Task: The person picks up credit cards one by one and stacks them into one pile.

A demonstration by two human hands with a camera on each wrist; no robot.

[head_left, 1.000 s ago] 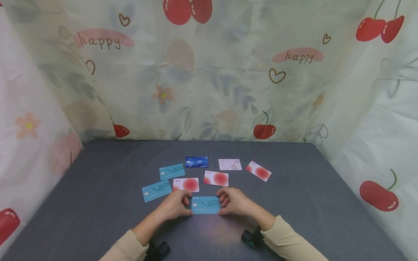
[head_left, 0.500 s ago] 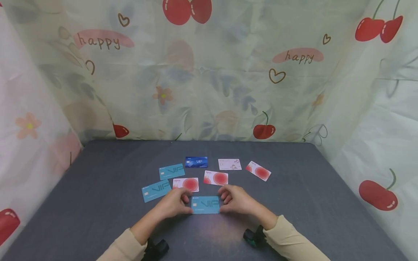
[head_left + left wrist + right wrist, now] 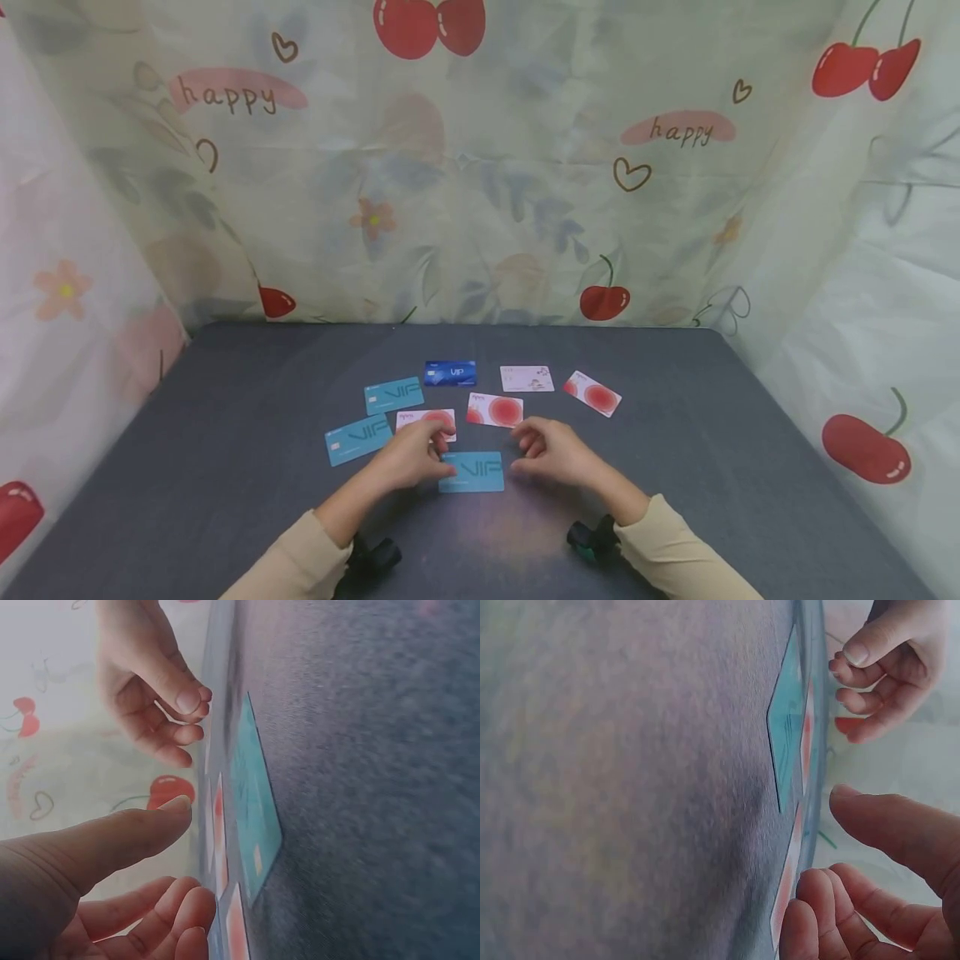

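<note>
A light blue VIP card lies flat on the dark grey table, near the middle front. My left hand hovers at its left end; the thumb overlaps the card's edge in the head view, while in the left wrist view thumb and fingers are apart and hold nothing. Just off the card's right end is my right hand, raised, its fingers loosely bent around nothing. Beyond the left hand a pink card with a red circle is partly covered by its fingers. In the right wrist view the blue card lies below both hands.
Two more light blue VIP cards lie at left. Farther back are a dark blue VIP card, a pale pink card and two red-circle cards. A printed curtain stands behind the table.
Both hands have let go of the light blue card's ends and lifted. The right hand has moved off to the right, the left slightly right over the card's edge. The card stays in place.
</note>
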